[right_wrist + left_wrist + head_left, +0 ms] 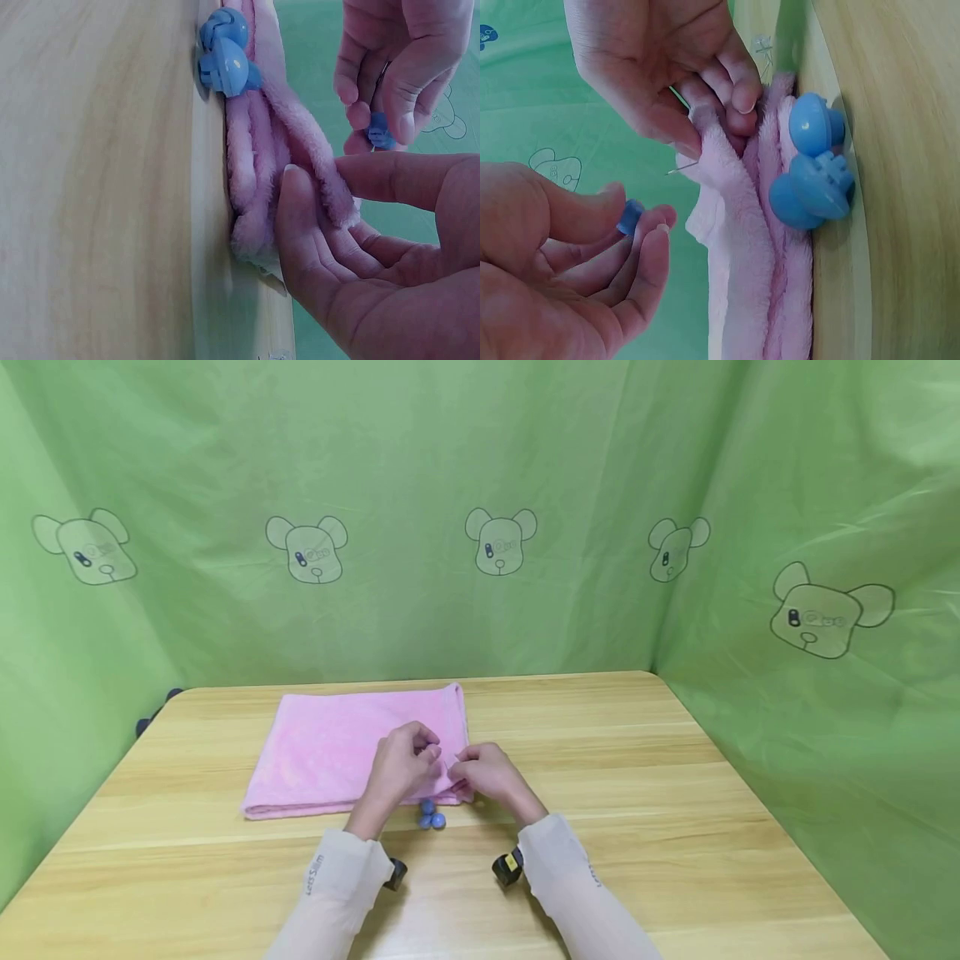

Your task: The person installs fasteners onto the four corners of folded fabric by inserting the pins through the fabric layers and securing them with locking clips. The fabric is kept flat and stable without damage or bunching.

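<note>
A pink plush blanket (337, 752) lies folded on the table. My left hand (405, 764) pinches a small blue fastener cap (631, 217) between thumb and fingertips, just beside the blanket's near right corner. Gripping that corner is my right hand (491, 772), its thumb and fingers (375, 178) on either side of a raised layer. A thin metal pin (681, 169) pokes out of the cloth toward the cap, the two apart. Several rounded blue fasteners (814, 126) sit together on the table against the blanket's near edge.
The wooden table (660, 827) extends around the blanket on both sides. Green curtains (555, 460) printed with bear heads stand behind and beside it. Black wrist cameras (507, 867) hang under the forearms. A small clear piece (762, 43) shows beyond the right hand.
</note>
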{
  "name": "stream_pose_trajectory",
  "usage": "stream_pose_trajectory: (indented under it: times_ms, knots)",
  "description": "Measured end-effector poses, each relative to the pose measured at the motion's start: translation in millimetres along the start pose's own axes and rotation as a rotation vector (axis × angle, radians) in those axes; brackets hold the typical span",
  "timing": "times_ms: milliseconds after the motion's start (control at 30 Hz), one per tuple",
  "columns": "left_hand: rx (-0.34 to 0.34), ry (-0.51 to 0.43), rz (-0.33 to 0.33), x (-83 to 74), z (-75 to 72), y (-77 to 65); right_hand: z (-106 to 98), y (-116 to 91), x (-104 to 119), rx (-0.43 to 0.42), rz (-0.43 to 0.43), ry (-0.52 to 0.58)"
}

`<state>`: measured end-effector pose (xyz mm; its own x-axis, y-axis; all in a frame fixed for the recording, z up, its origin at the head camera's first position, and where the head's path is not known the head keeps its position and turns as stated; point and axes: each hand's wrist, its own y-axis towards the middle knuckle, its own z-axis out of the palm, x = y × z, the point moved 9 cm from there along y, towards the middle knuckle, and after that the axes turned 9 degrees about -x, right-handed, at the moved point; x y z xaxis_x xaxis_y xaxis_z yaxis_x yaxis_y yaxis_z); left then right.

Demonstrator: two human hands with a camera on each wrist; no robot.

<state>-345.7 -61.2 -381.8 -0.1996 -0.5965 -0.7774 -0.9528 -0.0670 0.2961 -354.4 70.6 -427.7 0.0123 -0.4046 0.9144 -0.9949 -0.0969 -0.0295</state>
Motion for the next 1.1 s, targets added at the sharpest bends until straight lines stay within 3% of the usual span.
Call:
stream_pose_trajectory:
  times_ms: [300, 1100]
  knots:
    - [0.035, -0.031, 0.016, -1.3, 4.2, -1.1, 0.5, 1.2, -1.2, -0.01, -0.011, -0.012]
    - [0.042, -0.018, 0.042, -0.3, 8.3, -1.3, 0.6, 0.8, -1.0, -0.002, -0.001, -0.013]
